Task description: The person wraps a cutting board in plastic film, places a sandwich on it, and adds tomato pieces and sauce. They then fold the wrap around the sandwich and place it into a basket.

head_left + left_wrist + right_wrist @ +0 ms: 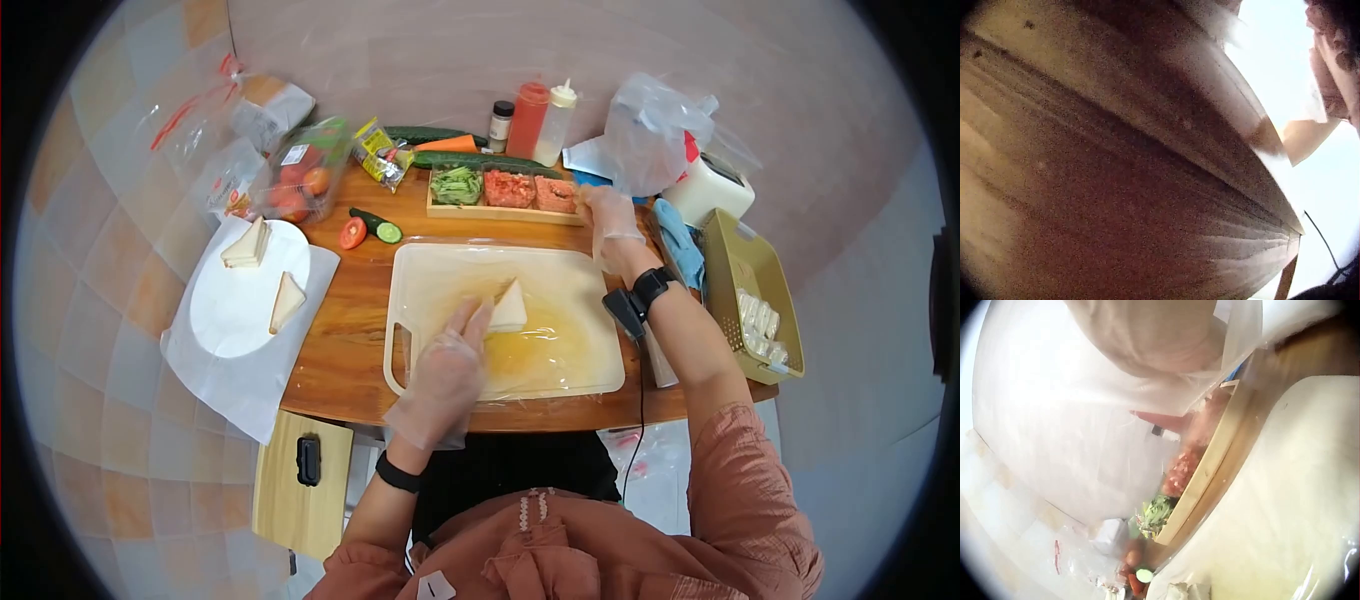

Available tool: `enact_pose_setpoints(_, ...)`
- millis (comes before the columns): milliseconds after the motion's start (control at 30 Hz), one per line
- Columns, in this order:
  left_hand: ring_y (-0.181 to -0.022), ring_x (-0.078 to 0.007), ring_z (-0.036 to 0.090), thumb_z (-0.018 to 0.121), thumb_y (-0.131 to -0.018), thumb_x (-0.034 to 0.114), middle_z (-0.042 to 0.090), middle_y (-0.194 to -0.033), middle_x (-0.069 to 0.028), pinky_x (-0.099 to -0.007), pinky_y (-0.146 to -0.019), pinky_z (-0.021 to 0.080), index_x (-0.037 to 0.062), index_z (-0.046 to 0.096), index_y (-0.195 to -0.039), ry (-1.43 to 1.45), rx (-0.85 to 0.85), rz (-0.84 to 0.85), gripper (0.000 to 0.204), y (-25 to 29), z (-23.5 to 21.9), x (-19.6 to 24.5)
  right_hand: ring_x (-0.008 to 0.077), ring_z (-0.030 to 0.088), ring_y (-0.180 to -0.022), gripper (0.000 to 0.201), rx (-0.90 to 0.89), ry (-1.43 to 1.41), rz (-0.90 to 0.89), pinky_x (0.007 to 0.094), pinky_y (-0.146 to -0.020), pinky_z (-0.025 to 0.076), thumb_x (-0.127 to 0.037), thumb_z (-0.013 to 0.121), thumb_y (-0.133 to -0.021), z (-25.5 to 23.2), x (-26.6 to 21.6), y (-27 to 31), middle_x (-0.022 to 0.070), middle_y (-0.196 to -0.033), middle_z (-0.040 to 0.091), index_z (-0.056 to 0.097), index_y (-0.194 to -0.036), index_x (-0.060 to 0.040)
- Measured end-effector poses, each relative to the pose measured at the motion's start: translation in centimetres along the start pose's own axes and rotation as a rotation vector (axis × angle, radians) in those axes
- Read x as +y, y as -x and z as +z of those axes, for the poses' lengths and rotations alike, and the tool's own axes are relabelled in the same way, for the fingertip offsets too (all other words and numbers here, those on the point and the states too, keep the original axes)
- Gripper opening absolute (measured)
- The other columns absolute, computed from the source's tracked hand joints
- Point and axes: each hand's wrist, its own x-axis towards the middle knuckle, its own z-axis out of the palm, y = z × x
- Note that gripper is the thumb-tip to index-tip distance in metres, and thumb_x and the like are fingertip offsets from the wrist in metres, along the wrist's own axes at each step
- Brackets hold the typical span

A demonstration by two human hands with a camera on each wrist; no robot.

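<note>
On the white cutting board [560, 265], a triangular white-bread sandwich piece [511, 308] stands near the middle. My left hand [445, 375], in a clear plastic glove, reaches over the board with straight fingers right at its left side. My gloved right hand [612, 215] is at the right end of a wooden tray [500, 212]. Its fingertips overlap that end beside the pink shredded filling [555, 194]; I cannot tell whether they hold anything. Red chopped filling [1184, 472] and green strips [1157, 514] fill the other sections. A yellowish smear [535, 355] marks the board.
A white plate [235, 320] with two sandwich pieces stands left. Halved tomato [352, 233] and cut cucumber [388, 232] lie behind the board. Squeeze bottles [527, 120] stand at the back. A yellow-green basket [745, 325] and blue cloth [680, 245] sit right.
</note>
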Motion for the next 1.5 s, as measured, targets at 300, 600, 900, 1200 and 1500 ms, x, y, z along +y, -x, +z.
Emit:
enact_pose_setpoints(300,-0.103,-0.0421,0.068,0.055,-0.092,0.000,0.062,-0.128,-0.0311,-0.0448,-0.087,0.056,-0.0073,0.055,-0.135,0.009,0.090,-0.050,0.044,-0.2,0.1,0.3,0.0148,0.048,-0.060,0.019,0.244,-0.253,-0.083,0.0314,-0.057,0.038,-0.014,0.057,-0.092,3.2,1.7,-3.7,0.0065,-0.068,0.055,0.059,-0.075,-0.0038)
enact_pose_setpoints(600,-0.098,-0.0418,0.068,0.060,-0.090,0.003,0.064,-0.123,-0.0290,-0.0456,-0.085,0.056,-0.0057,0.055,-0.134,0.006,0.093,-0.054,0.045,-0.2,-0.4,0.6,0.0129,0.055,-0.054,0.015,0.293,-1.177,0.342,0.0335,-0.049,0.042,-0.015,0.063,-0.094,1.8,-2.5,-2.0,0.0050,-0.071,0.064,0.068,-0.087,-0.0023)
enact_pose_setpoints(900,-0.102,-0.0451,0.065,0.062,-0.088,0.003,0.063,-0.123,-0.0290,-0.0476,-0.088,0.055,-0.0044,0.055,-0.135,0.006,0.010,-0.128,0.048,-0.1,-0.1,0.4,0.0232,0.069,-0.101,0.019,0.237,0.616,-0.320,0.0300,-0.085,0.054,-0.004,0.071,-0.078,8.5,5.4,-9.0,0.0115,-0.095,0.071,0.070,-0.095,-0.0108)
enact_pose_setpoints(1200,-0.093,-0.0394,0.067,0.060,-0.089,0.006,0.065,-0.112,-0.0259,-0.0449,-0.081,0.056,-0.0055,0.054,-0.134,0.026,0.035,-0.065,0.047,-0.2,-0.3,0.4,0.0450,0.067,-0.088,0.018,0.312,0.019,-0.291,0.0504,-0.084,0.052,-0.006,0.057,-0.093,-2.8,-4.7,0.0,0.0275,-0.092,0.069,0.070,-0.105,-0.0031)
enact_pose_setpoints(1500,-0.103,-0.0447,0.065,0.061,-0.090,0.004,0.063,-0.124,-0.0275,-0.0477,-0.087,0.055,-0.0034,0.055,-0.134,0.122,0.013,-0.143,0.045,-0.3,-0.3,0.7,0.0464,0.064,-0.089,0.020,0.427,-0.046,-0.460,0.0529,-0.079,0.050,-0.017,0.056,-0.098,-2.9,-3.5,-0.3,0.0272,-0.090,0.067,0.067,-0.102,-0.0012)
